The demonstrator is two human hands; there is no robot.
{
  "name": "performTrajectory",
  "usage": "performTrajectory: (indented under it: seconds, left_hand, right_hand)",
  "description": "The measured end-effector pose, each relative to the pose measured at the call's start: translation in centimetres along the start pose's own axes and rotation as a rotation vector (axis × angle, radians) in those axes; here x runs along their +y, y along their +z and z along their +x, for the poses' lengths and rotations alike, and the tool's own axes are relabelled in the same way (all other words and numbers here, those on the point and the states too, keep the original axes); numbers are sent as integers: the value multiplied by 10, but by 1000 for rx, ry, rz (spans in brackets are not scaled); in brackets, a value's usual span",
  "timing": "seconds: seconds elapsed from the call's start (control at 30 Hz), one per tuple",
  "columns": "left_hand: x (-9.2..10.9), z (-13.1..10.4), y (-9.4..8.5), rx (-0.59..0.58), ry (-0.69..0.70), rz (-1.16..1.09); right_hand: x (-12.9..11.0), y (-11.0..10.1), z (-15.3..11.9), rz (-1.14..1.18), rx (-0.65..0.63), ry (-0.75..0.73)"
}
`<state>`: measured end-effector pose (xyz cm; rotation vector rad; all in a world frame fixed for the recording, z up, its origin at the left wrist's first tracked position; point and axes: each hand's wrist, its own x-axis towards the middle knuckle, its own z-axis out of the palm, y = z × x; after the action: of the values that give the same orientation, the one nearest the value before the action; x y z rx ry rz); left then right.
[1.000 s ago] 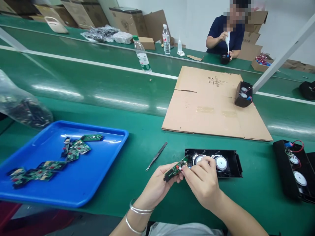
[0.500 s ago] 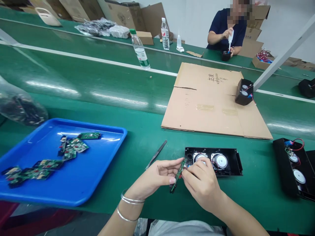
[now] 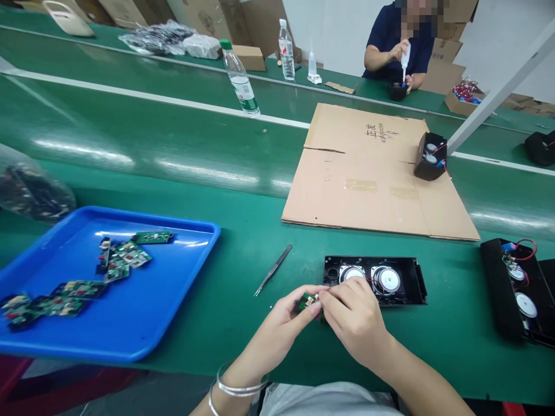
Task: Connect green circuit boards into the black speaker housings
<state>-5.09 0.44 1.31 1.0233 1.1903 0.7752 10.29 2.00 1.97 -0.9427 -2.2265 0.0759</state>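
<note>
the left hand (image 3: 284,318) and the right hand (image 3: 353,318) meet low in the middle of the view, at about 6 o'clock, just over the green table (image 3: 243,266). between them is a small green circuit board (image 3: 309,300). the left fingers are bent in close and pinch the board from its left end, and the right fingers are curled tight on its right end, so most of the board is hidden by the hands. two silver bangles (image 3: 236,388) sit on the left wrist. just past the right hand, at 12 o'clock from it, lies an open black speaker case (image 3: 373,279) with two round speakers inside, and thin wires run from it toward the hands. a pair of metal tweezers (image 3: 273,270) lies on the table at 10 o'clock from the hands, near but not touching. far to the left, at 9 o'clock, is a blue tray (image 3: 173,289) with more green boards in it. a flat sheet of cardboard (image 3: 368,179) lies at 12 o'clock, further back. at 3 o'clock another black case (image 3: 515,294) sits at the table edge. at the far side, another person (image 3: 401,43) holds a white bottle over a small black thing.
</note>
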Motion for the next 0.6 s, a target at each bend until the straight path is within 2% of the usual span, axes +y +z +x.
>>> performTrajectory:
  seconds: [0.07,0.13,0.2,0.27,0.37,0.47,0.6]
  left_hand:
    - [4,-2,-3,88,102,86]
    - [6,-4,-10,234,181,168]
    - [7,-4,-18,368,207,198]
    - [7,-3,-23,433,177,115]
    - [7,2,-21,452,74,-184]
    - [8,5,-5,417,-2,-445]
    - [2,2,18,409,76,-546]
  right_hand:
    - [3,-5,2,-43,56,22]
    - [9,-12,2,-104,93,44]
    - [17,-17,1,-162,127,74]
    - [26,-20,-2,-206,168,119]
    - [33,-21,-5,-231,214,186]
    - [27,-20,-4,-182,184,185]
    - [4,-16,3,-102,107,124]
